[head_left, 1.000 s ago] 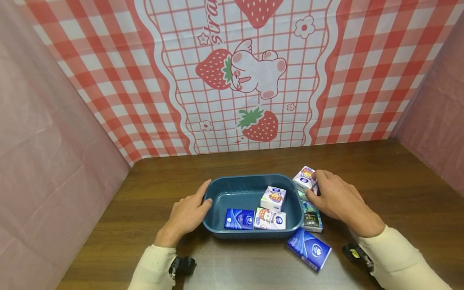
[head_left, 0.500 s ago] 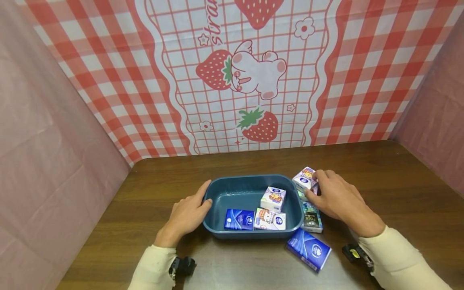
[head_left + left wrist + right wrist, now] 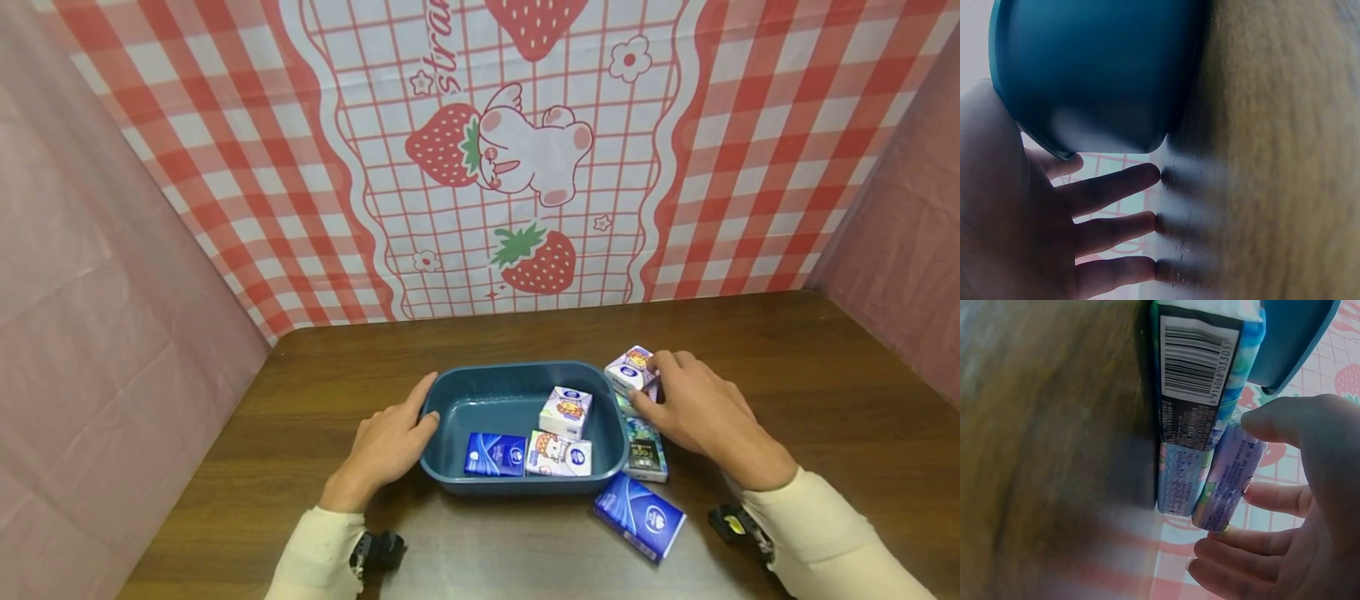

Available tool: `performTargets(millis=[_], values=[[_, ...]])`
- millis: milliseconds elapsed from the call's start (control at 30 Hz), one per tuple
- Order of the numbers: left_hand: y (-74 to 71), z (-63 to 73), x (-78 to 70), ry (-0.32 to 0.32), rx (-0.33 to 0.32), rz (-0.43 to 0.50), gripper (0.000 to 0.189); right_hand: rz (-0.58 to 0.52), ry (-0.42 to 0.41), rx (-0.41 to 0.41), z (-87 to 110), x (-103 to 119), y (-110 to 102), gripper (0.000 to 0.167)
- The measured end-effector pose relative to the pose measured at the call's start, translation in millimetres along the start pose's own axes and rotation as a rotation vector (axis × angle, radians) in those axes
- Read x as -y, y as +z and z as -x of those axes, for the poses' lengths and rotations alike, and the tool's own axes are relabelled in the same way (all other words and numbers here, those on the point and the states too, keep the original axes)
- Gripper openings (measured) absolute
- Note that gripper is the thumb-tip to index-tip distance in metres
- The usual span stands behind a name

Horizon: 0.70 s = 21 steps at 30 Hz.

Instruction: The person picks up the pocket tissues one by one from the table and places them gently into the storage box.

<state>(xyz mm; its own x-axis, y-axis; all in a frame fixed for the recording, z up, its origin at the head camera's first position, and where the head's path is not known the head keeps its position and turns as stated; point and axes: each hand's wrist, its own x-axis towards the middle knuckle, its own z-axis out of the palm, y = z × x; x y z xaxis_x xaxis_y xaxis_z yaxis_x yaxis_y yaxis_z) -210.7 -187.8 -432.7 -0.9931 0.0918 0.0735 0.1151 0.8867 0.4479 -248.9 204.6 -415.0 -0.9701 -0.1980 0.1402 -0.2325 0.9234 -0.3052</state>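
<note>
My left hand [image 3: 390,442] rests at the left end of a dark teal plastic bin [image 3: 480,483], thumb at its rim. In the left wrist view its straight fingers [image 3: 1113,186] spread beside the bin wall, tips at the tabletop. My right hand [image 3: 705,417] pinches a white-and-purple tissue pack [image 3: 628,368] just right of the bin. The right wrist view has this tissue pack [image 3: 1232,478] between thumb and fingertips, tilted against a larger blue-green pack [image 3: 1194,425] with a barcode. That larger pack's dark printed face [image 3: 647,457] shows below the hand in the head view.
Inside the bin lie a blue tissue pack [image 3: 495,454] and two white cartoon-print tissue packs, one at the front [image 3: 558,453] and one behind it [image 3: 566,411]. Another blue tissue pack [image 3: 641,517] lies on the wooden table [image 3: 810,392], by the bin's front right corner. A strawberry-print cloth [image 3: 525,250] hangs behind.
</note>
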Motion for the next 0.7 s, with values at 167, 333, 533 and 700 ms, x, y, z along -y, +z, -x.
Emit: performTargets(millis=[167,333,533,700], values=[[-0.1,0.3,-0.3,-0.003,0.000,0.001,0.061,-0.001,0.001,-0.008,0.0,-0.4,-0.1,0.066],[-0.4,0.2,-0.9,-0.003,0.001,0.001,0.061,0.000,0.001,-0.016,0.2,-0.5,-0.6,0.066],[-0.4,0.1,-0.7,-0.004,0.001,0.004,0.061,0.005,0.004,-0.020,0.0,-0.5,-0.8,0.067],[-0.4,0.3,-0.5,-0.001,-0.002,0.006,0.060,0.003,0.004,-0.024,0.4,0.3,-1.6,0.068]])
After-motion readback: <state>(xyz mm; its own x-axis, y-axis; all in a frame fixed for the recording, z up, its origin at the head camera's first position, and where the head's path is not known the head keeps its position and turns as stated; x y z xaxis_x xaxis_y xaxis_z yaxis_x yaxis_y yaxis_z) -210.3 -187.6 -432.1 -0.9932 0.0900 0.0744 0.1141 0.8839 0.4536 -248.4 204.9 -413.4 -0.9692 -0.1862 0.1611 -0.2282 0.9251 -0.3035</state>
